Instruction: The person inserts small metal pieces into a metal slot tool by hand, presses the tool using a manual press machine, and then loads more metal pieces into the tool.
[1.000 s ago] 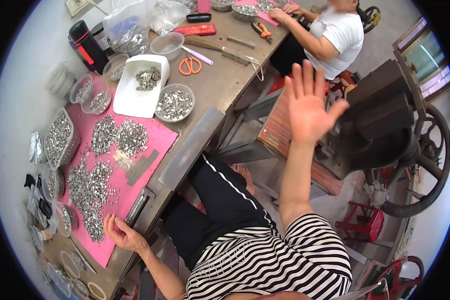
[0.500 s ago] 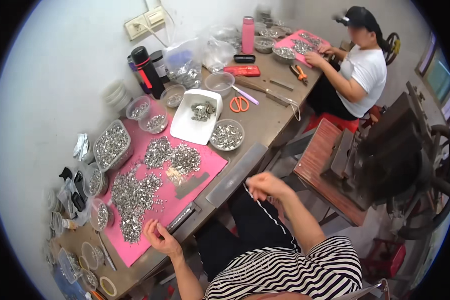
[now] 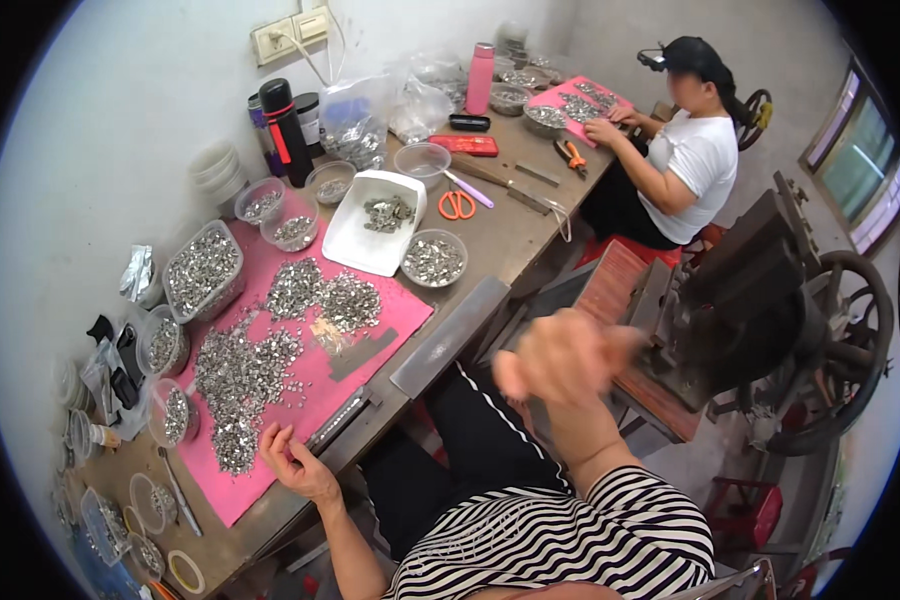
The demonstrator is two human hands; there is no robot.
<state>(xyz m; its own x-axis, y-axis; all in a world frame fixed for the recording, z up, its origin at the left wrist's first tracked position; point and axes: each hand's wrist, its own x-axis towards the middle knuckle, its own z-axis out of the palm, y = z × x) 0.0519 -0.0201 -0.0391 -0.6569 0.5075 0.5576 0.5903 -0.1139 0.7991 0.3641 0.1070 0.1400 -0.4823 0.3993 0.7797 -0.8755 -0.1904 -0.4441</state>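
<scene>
My left hand [image 3: 298,466] hovers at the near edge of the pink mat [image 3: 232,495], its fingers loosely curled and apart, with nothing visible in them. Close to it on the mat lies a wide heap of small silvery metal pieces [image 3: 238,375]. Two smaller piles [image 3: 296,288] of similar pieces lie farther back, beside a little bunch of pale slivers [image 3: 331,335]. My right hand [image 3: 570,355] is raised off the table's edge, above my lap and in front of the machine; motion smears its fingers, so any grip is hidden. A dark slotted bar [image 3: 340,420] lies on the table edge by my left hand.
A white tray [image 3: 345,240], a bowl of metal pieces [image 3: 434,258] and orange-handled scissors [image 3: 457,206] stand beyond the mat. A flat metal bar [image 3: 450,338] lines the table edge. A co-worker [image 3: 685,150] sits at the far end. At right stands a dark machine with a handwheel [image 3: 855,350].
My right hand has risen toward the camera and slightly right, away from the lap. My left hand stays by the mat's edge. The whole view has shifted a little.
</scene>
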